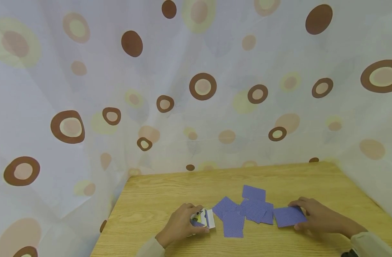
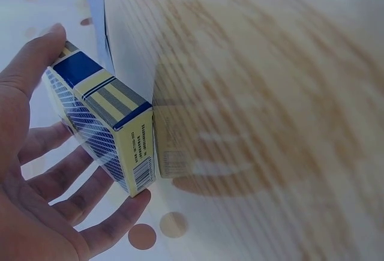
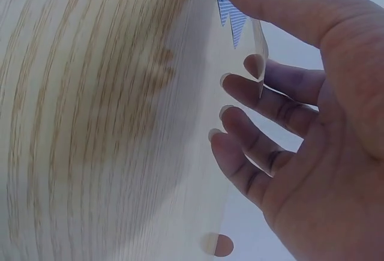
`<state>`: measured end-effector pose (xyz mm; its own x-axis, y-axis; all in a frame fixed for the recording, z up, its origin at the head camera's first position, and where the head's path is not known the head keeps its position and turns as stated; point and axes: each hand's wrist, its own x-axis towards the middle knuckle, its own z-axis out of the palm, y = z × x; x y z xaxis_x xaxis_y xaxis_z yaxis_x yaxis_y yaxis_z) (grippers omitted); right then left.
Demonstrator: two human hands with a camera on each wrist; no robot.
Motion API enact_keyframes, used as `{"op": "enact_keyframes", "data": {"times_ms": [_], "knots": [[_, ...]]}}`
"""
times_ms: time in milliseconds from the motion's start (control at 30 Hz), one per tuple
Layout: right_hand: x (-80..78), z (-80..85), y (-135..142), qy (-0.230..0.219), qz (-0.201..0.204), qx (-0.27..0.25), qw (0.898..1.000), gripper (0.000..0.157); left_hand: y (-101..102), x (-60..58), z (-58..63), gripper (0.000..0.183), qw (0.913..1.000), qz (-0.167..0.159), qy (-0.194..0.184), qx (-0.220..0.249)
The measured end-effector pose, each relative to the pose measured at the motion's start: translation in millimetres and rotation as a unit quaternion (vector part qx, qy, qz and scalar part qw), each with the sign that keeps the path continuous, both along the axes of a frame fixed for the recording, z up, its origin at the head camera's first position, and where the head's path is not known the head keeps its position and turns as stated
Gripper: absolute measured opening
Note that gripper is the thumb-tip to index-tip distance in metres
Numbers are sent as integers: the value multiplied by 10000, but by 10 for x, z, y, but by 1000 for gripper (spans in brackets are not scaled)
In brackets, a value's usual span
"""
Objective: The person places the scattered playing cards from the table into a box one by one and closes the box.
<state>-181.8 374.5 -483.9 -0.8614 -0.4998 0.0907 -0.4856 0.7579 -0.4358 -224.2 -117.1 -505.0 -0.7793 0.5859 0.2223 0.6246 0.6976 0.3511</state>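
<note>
My left hand [image 1: 182,223] grips a playing card box [image 1: 203,218] at the left of the cards, its open flap facing right. The left wrist view shows the thumb along one edge of the box [image 2: 99,117] and fingers on the opposite side; a barcode is on its end. At the right, my right hand [image 1: 322,216] pinches a blue patterned playing card [image 1: 289,216] between thumb and fingers. Between the hands, several blue-backed playing cards [image 1: 233,225] lie face down and overlapping. Only blue card corners [image 3: 235,30] show by the thumb in the right wrist view.
The wooden table [image 1: 170,189] has a light grain. Behind it and along both sides hangs a pale curtain [image 1: 215,117] with brown and beige dots. A dark object [image 1: 349,253] is at the right wrist, under the sleeve.
</note>
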Motion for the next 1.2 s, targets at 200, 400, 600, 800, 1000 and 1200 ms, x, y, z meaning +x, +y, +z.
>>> {"op": "enact_keyframes", "data": {"times_ms": [200, 400, 600, 800, 1000, 1200], "knots": [[-38, -28, -58, 59, 8, -233, 9997, 59, -4, 2, -1, 80, 10000, -4, -40, 22], [-68, -68, -152, 64, -68, -403, 9991, 55, -6, -2, 3, 79, 10000, -5, -69, 56], [-91, -139, -204, 562, 57, -15, 9984, 58, -6, 7, 16, 79, 10000, 18, -92, 18], [-106, -120, -252, 423, 130, -134, 9989, 58, -7, 7, 12, 80, 9999, 41, -120, -1], [-112, -73, -316, 336, 40, 5, 9994, 58, -10, 7, -1, 80, 10000, -14, -35, 51], [-128, -25, -384, 276, 39, -44, 9996, 60, -3, -1, 17, 81, 9999, 40, -129, 17]]}}
